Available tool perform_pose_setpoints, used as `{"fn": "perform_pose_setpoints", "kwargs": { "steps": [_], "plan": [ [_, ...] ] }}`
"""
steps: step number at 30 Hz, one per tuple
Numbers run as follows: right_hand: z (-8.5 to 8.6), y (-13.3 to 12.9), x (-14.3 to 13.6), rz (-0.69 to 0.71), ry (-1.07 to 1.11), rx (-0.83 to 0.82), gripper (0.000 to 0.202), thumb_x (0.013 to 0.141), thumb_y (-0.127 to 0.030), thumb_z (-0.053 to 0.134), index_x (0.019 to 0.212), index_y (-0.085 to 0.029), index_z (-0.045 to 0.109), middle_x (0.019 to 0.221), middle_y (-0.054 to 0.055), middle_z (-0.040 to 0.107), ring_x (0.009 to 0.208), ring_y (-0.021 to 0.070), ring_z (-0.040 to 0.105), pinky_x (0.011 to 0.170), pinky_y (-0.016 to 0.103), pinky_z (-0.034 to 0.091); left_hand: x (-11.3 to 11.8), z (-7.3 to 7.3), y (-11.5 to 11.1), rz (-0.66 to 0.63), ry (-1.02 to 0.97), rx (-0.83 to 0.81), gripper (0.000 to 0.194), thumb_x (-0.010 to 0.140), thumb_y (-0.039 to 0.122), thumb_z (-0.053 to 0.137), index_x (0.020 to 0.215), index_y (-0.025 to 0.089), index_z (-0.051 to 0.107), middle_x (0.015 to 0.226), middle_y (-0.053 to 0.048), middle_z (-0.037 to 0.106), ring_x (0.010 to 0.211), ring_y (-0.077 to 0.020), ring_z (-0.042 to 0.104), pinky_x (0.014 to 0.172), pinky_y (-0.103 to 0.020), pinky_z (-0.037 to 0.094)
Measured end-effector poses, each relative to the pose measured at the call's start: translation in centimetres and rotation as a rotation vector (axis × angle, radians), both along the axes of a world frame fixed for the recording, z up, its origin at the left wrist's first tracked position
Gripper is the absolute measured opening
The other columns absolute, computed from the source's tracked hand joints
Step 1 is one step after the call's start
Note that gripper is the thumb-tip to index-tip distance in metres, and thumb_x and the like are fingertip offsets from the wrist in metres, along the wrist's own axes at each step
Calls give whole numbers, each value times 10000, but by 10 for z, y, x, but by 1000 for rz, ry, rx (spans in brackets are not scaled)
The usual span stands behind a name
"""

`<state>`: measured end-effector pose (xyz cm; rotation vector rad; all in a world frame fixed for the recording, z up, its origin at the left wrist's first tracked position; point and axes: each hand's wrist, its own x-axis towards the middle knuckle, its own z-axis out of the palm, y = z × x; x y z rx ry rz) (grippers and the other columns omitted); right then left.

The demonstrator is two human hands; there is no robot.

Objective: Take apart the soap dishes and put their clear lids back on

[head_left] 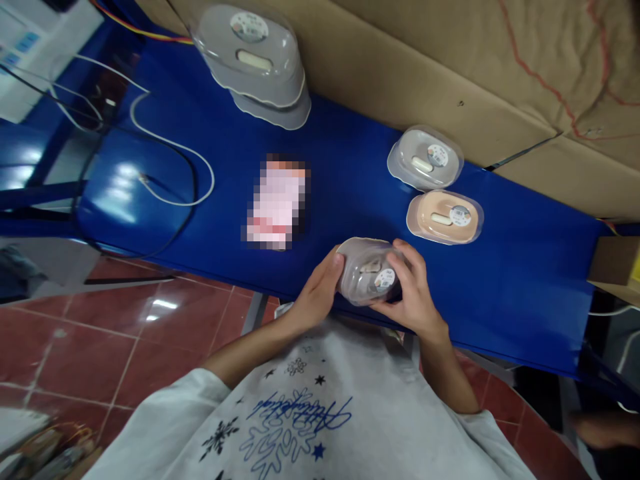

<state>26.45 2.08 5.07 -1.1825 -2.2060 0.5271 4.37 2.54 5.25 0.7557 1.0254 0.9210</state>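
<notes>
Between my two hands is a grey plastic container with a clear lid (357, 277), held over the front edge of the blue table. A round white label shows on its lid. My left hand (323, 283) grips the container's left side, the thumb along its edge. On the other side, my right hand (413, 287) is closed round the right end, fingers on the lid and thumb underneath. Just beyond my right hand lie a peach container (455, 227) and a grey container (430, 163), both with clear lids and round labels.
Stacked grey containers (250, 60) stand at the back left. A blurred-out pinkish rectangular item (277, 203) lies mid-table. White and black cables (213, 180) loop across the left of the blue table (350, 167). Cardboard boxes (360, 87) line the back edge.
</notes>
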Motion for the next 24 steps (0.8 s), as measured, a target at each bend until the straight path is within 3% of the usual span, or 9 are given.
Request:
{"fn": "perform_pose_setpoints", "kwargs": {
  "steps": [5,7,9,11,14,16,18,21,24],
  "plan": [
    [1,-5,-2,-60,5,-37,1034,892,-448,857,1689,-406,201,1611,136,397,1515,411,475,1208,713,497,-4,10,1,-74,77,184,624,1087,690,416,1390,205,665,1363,-128,740,1277,-299,676,1112,-460,518],
    [2,-8,-3,-76,-17,-69,1002,905,-449,843,1677,-419,204,1605,132,395,1523,413,465,1218,714,487,-4,13,0,-104,49,209,664,980,708,639,1432,222,629,1383,-130,725,1272,-315,679,1110,-471,525],
    [2,-9,-2,-72,-29,-90,966,927,-454,818,1667,-457,197,1608,117,383,1540,412,447,1232,708,475,-4,14,-2,-109,39,219,780,822,603,876,1456,248,591,1412,-124,700,1289,-327,668,1123,-479,521],
    [2,-9,-1,-71,-27,-106,991,904,-540,825,1664,-481,191,1629,109,355,1564,433,412,1244,728,448,-5,14,-4,-57,54,210,816,742,471,963,1429,270,571,1393,-107,690,1267,-311,669,1101,-468,535],
    [4,-9,0,-138,64,-183,1131,850,-801,728,1703,-405,101,1694,150,290,1599,465,349,1260,753,398,-10,8,-5,65,-20,142,722,740,460,948,1327,293,563,1232,-60,708,1095,-251,702,964,-411,588],
    [7,-8,-2,-184,184,-300,1059,931,-863,524,1718,-341,45,1718,171,298,1594,421,384,1247,691,444,-15,3,-4,113,-113,23,652,763,485,915,1285,312,565,1129,-30,712,990,-225,709,881,-382,602],
    [8,-7,-6,-167,292,-429,898,1021,-803,392,1716,-331,75,1702,157,382,1545,352,477,1195,593,527,-19,-1,-1,141,-171,-102,579,804,488,864,1275,312,577,1121,-33,719,984,-233,721,865,-382,613],
    [3,-5,-10,-136,412,-558,773,1064,-716,429,1695,-348,173,1630,135,516,1442,298,592,1121,519,589,-20,-4,4,174,-141,-192,521,893,509,768,1324,281,587,1256,-80,717,1121,-269,725,936,-405,623],
    [-11,1,-11,-203,510,-591,692,1081,-636,495,1665,-358,249,1576,121,583,1380,267,645,1090,495,615,-18,-8,4,202,11,-83,629,974,528,713,1524,339,473,1494,-104,610,1315,-280,660,1083,-442,582]
  ]
}}
